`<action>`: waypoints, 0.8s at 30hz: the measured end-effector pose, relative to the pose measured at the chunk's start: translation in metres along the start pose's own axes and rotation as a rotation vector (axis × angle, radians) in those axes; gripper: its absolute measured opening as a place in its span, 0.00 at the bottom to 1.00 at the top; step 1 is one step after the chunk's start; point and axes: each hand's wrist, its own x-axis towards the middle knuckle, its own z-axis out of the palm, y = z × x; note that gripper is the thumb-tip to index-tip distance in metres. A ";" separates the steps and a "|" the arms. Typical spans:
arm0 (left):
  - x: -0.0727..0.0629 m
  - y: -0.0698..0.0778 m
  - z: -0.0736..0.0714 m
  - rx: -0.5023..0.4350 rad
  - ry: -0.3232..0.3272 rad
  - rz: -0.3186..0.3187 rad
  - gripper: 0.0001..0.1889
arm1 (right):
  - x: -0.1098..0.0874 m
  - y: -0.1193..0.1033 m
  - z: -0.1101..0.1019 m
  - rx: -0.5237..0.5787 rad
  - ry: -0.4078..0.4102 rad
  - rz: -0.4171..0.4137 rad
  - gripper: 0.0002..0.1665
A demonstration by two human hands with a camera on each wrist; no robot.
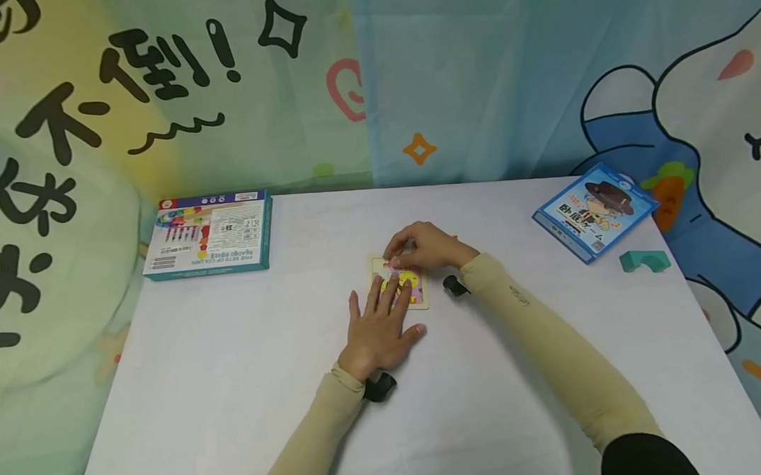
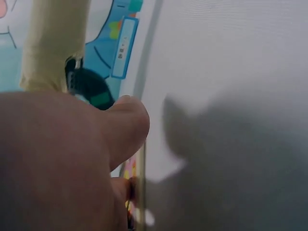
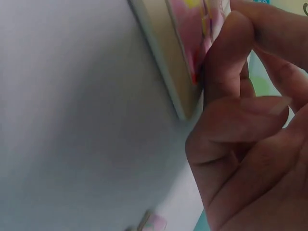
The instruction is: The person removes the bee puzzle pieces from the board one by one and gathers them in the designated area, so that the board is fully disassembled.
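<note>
The left hand [image 1: 378, 330] lies palm down with its fingers straight and spread, the fingertips resting on the lower left part of a thin puzzle board [image 1: 419, 294] and the thumb out to the side; it grips nothing. The right hand [image 1: 428, 246] is bent over the board's top edge, fingers curled and tips touching its face (whether a piece sits between them, I cannot tell). The board lies flat on the table, near its middle, between the two hands: a rectangle with a pale, wood-like border, square-cut edges and a glossy print in pink and yellow. A small pinkish piece [image 3: 155, 222] lies on the table apart from the board, cut off by the right wrist view's lower edge.

Smooth beige sleeves [image 1: 554, 343] cover the forearms, and a small black wrist camera [image 1: 381, 388] sits at each wrist. The tabletop [image 1: 234, 385] has a matt white covering. At its far left lies a flat cardboard bead-set box [image 1: 217, 234] with teal sides; at the far right, a blue cardboard box [image 1: 599, 210] showing a cartoon figure in a brown hat. Beside that lies a solid green arch-shaped block [image 1: 645, 261]. Behind hangs a softly creased fabric backdrop [image 1: 450, 71] with cartoon prints.
</note>
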 end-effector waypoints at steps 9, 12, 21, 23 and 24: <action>0.001 0.002 0.005 0.007 0.017 -0.008 0.43 | 0.010 -0.002 0.002 -0.042 -0.039 -0.004 0.08; 0.000 0.002 0.004 0.002 0.013 -0.010 0.43 | 0.012 -0.006 0.003 -0.055 -0.046 0.005 0.07; 0.000 0.003 0.002 0.000 0.013 -0.008 0.43 | 0.012 -0.015 0.003 -0.092 -0.055 0.039 0.04; 0.000 0.003 0.002 0.002 0.016 -0.009 0.43 | 0.013 -0.016 0.003 -0.094 -0.057 0.048 0.04; 0.000 0.003 0.002 0.003 0.018 -0.010 0.43 | 0.013 -0.016 0.003 -0.095 -0.058 0.052 0.04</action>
